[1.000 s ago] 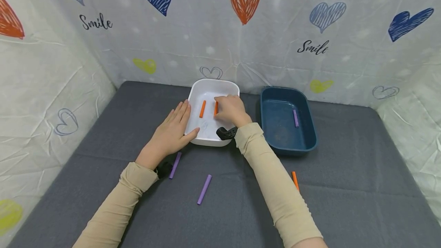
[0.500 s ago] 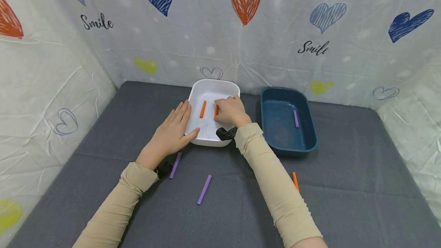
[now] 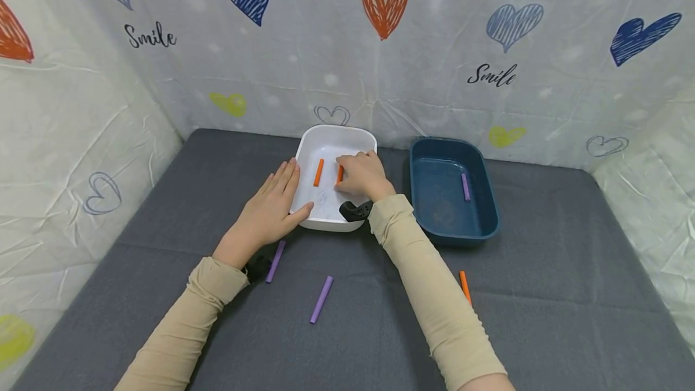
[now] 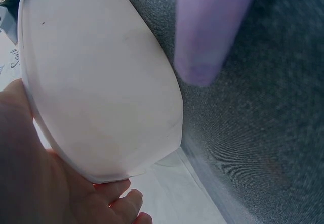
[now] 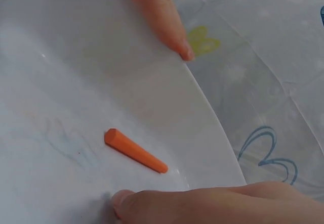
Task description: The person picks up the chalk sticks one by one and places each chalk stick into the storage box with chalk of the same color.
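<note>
Right hand (image 3: pixel 361 174): pinching an orange stick (image 3: pixel 340 173) between thumb and finger, inside the white tray (image 3: pixel 328 222); might drop it if squeezing too lightly.
Left hand (image 3: pixel 267 211): touching the tray's rim with straight fingers; might tip or slide the tray if pushing too hard.
Other orange stick (image 3: pixel 318 172): lying between the left and right fingers; could roll if knocked.
Blue tray (image 3: pixel 440 213): right of the right fingers, holding a purple stick (image 3: pixel 466 187).
</note>
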Motion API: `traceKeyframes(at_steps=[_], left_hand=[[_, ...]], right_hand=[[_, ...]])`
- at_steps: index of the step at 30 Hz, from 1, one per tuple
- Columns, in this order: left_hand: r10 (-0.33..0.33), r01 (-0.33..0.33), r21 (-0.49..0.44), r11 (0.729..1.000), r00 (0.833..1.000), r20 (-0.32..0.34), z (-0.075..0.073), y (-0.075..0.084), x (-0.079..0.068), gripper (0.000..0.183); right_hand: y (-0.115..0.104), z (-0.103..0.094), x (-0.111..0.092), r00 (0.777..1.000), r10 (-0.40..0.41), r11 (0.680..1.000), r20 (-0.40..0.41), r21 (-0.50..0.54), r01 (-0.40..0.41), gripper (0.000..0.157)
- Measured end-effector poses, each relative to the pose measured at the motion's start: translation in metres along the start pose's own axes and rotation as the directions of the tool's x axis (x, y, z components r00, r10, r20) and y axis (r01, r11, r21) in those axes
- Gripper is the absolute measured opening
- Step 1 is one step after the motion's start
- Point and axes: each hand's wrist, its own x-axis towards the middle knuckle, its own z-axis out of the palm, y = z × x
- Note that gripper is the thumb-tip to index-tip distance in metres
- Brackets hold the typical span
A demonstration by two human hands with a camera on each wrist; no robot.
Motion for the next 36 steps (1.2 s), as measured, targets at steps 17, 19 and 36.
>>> traceKeyframes(at_steps=[17,19,36], left_hand=[[0.004,-0.004,-0.004,1.0,1.0,-0.01,0.001,-0.002,0.0,0.083],[0.002,-0.002,-0.006,1.0,1.0,-0.005,0.001,-0.002,0.0,0.083],[-0.005,0.005,0.003,1.0,1.0,0.015,0.002,-0.002,0.001,0.083]], right_hand=[[0.0,-0.001,0.002,0.997,0.053,0.991,-0.051,0.122,-0.046,0.061],[-0.001,-0.001,0.003,0.996,0.07,0.985,-0.06,0.165,-0.059,0.059],[-0.006,-0.032,-0.016,0.984,0.151,0.745,-0.098,0.665,-0.049,0.049]])
